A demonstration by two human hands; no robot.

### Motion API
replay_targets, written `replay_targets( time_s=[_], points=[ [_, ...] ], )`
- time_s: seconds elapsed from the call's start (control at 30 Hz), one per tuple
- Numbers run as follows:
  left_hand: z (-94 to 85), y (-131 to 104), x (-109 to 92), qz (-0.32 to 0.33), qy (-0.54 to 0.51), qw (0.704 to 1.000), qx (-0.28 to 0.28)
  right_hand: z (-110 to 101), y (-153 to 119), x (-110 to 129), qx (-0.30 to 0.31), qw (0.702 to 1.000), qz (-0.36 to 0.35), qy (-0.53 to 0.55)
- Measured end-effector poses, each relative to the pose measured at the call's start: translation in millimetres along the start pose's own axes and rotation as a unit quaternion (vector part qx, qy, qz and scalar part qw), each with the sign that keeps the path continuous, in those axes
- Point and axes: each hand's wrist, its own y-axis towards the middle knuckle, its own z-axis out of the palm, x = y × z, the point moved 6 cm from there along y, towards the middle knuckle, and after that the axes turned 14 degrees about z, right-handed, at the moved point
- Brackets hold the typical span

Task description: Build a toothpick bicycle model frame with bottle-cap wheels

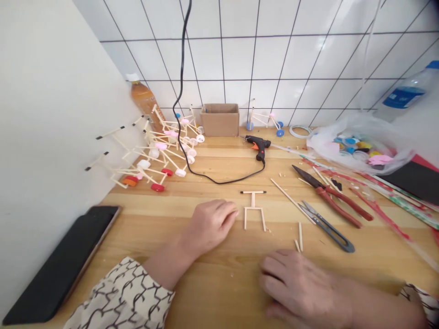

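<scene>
My left hand [213, 225] rests on the wooden table with its fingers curled in and nothing showing in them. Just right of it lies a small frame of thin wooden sticks [253, 208], with a crossbar tipped in black and two legs pointing toward me. My right hand [297, 285] is lower on the right, slightly blurred, its fingers bent and loosely apart over the table, with nothing visible in them. Short cut sticks [300, 236] lie just beyond its knuckles. Past those are a long stick [288, 196], grey thread snips [329, 228] and red-handled pliers [331, 194].
Stick-built carts with bottle-cap wheels [157, 187] crowd the left back. A black glue gun [259, 145] trails its cord across the table. Behind stand a cardboard box [220, 121] and an orange drink bottle [144, 98]. A plastic bag of caps [360, 146] is right; a dark phone [61, 265] left.
</scene>
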Motion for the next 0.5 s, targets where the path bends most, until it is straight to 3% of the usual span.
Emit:
replay_targets(
  time_s=[0.3,0.5],
  points=[
    [6.5,5.6,-17.3,0.019,-0.049,0.998,0.037,-12.1,4.3,-5.9,-0.059,0.997,0.029,0.047],
    [7.1,7.7,-18.1,0.021,-0.073,0.997,0.003,-8.7,3.2,-12.6,-0.042,0.996,0.04,0.069]
  ],
)
